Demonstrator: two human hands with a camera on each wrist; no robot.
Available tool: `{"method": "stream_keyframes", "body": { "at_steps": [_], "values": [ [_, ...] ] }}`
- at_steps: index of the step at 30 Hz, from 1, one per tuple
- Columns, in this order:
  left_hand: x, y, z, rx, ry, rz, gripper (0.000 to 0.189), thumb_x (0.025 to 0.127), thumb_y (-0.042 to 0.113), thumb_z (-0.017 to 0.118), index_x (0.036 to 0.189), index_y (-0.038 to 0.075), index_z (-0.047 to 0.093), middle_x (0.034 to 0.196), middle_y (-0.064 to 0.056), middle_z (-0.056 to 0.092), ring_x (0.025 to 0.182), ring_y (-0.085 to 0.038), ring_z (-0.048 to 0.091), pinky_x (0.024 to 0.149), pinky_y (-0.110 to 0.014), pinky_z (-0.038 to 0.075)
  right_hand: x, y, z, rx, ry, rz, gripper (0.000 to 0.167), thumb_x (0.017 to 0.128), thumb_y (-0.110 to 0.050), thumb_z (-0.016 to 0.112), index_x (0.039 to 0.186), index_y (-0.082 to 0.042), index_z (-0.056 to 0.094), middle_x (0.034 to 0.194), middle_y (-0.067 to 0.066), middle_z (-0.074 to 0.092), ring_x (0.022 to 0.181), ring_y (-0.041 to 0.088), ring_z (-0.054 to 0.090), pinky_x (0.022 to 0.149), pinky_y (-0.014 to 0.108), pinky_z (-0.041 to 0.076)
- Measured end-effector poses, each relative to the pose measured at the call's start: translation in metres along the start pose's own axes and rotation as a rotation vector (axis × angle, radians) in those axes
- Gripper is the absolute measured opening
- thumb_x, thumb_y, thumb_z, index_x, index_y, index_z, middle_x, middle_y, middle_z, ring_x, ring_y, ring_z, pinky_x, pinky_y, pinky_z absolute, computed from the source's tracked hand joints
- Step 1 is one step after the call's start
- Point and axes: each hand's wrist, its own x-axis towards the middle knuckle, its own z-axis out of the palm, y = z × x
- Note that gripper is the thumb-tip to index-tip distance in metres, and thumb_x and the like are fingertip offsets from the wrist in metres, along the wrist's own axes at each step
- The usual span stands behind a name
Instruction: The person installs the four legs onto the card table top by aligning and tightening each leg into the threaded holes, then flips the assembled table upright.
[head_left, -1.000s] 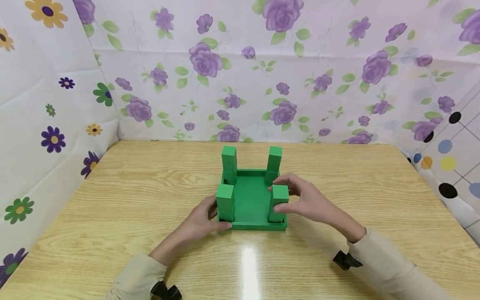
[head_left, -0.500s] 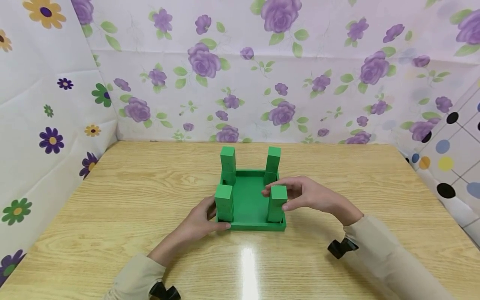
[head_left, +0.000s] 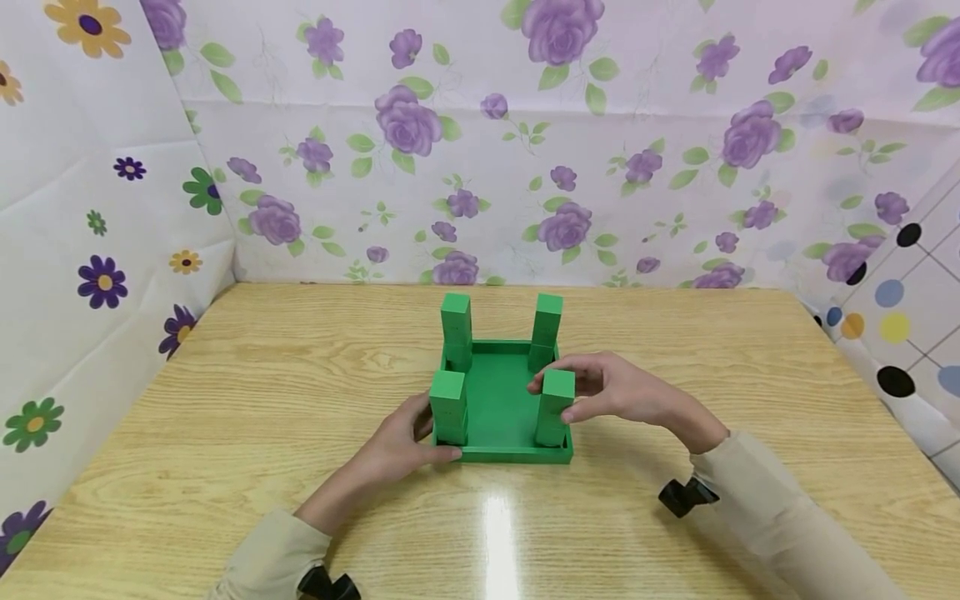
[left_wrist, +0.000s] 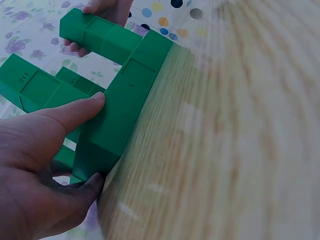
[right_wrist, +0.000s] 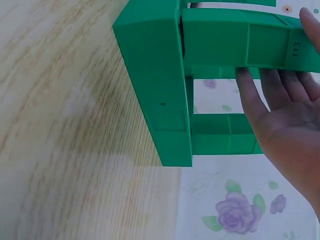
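A shallow green tray (head_left: 501, 404) with a low rim lies on the table, one square green post standing at each corner. My left hand (head_left: 393, 442) grips the tray's front left corner, thumb along the front rim, close beside the front left post (head_left: 450, 408). Around the upper part of the front right post (head_left: 553, 417) my right hand (head_left: 630, 396) curves, thumb at its near right edge and fingers behind it. In the right wrist view this post (right_wrist: 215, 37) bears the number 113 and leaves a thin dark gap at the tray's wall (right_wrist: 155, 80).
The back left post (head_left: 457, 325) and back right post (head_left: 548, 321) rise from the tray's far corners. A wooden table (head_left: 322, 350) carries everything. Flowered cloth (head_left: 480, 167) hangs behind, and a dotted cloth (head_left: 907, 333) borders the right side.
My right thumb has slid from the front of the front right post to its right edge, and the fingers reach further left behind it. The left hand and tray stay in place.
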Motion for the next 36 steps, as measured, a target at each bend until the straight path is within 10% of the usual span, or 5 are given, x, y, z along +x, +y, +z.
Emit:
{"method": "stream_keyframes", "body": {
  "at_steps": [6, 24, 36],
  "values": [
    [-0.002, 0.002, 0.001, -0.004, 0.001, -0.001, 0.077, 0.080, 0.004, 0.079, 0.146, 0.003, 0.039, 0.144, -0.017, 0.041, 0.133, -0.033, 0.041, 0.108, -0.044, 0.034, -0.004, -0.002, 0.008, -0.094, 0.114, 0.021, 0.041, 0.086, -0.015, 0.075, 0.125, -0.012, 0.062, 0.124, 0.008, 0.062, 0.117, 0.020, 0.057, 0.095, 0.033, 0.048],
    [-0.001, 0.000, 0.000, 0.007, -0.017, 0.015, 0.079, 0.081, 0.006, 0.078, 0.148, 0.003, 0.035, 0.145, -0.018, 0.040, 0.132, -0.033, 0.041, 0.107, -0.044, 0.037, -0.007, -0.013, 0.053, -0.397, 0.581, 0.013, 0.037, 0.072, -0.016, 0.087, 0.098, -0.007, 0.063, 0.083, -0.003, 0.058, 0.077, 0.013, 0.062, 0.073, 0.033, 0.057],
    [0.000, 0.000, -0.001, 0.005, -0.015, 0.008, 0.080, 0.080, 0.005, 0.080, 0.147, 0.007, 0.038, 0.145, -0.013, 0.042, 0.132, -0.030, 0.042, 0.107, -0.043, 0.036, -0.006, -0.013, 0.062, -0.471, 0.632, 0.066, 0.049, 0.073, -0.020, 0.087, 0.110, -0.002, 0.060, 0.084, 0.002, 0.053, 0.082, 0.022, 0.063, 0.076, 0.041, 0.057]
  ]
}}
